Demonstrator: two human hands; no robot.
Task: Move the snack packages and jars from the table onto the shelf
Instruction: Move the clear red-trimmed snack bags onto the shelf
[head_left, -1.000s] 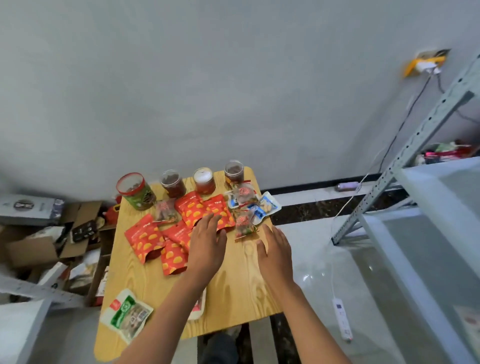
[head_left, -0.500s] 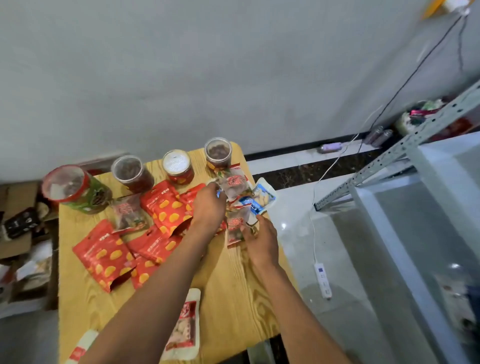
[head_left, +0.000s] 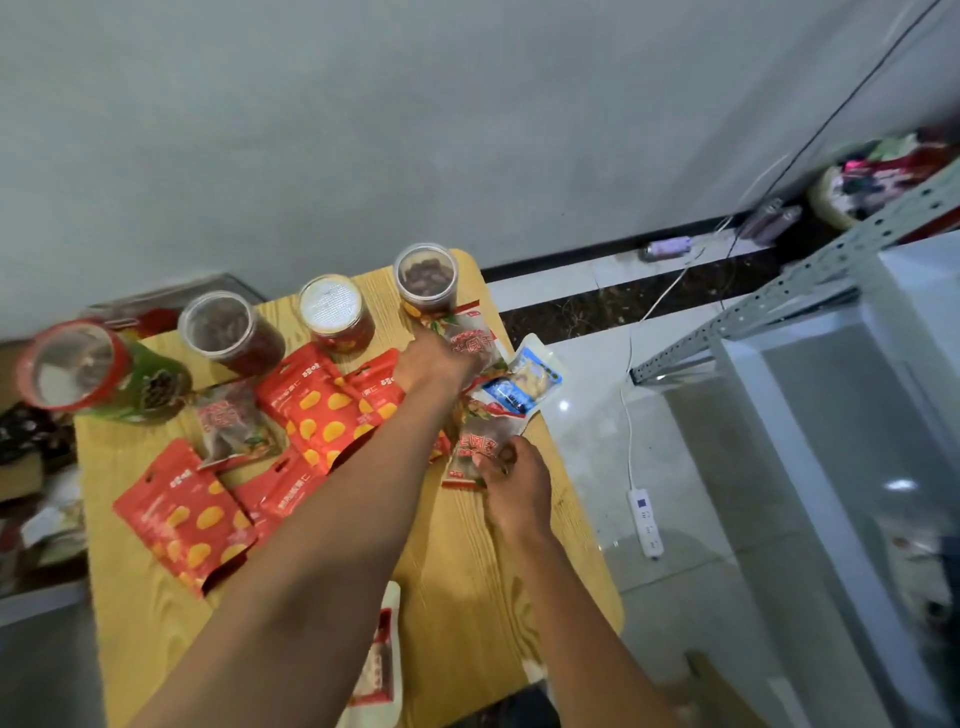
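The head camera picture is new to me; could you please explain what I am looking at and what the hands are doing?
There is no machine here: a person wears a wide-angle camera on the head, looking down at their own bare arms. Below is a wooden table against a grey wall. Along its far edge stand four jars; nearer lie red packets and some clear packets. The left hand reaches to a clear packet near the rightmost jar; its fingers are hidden, so I cannot tell whether it grips. The right hand pinches another clear packet. The grey metal shelf stands on the right.
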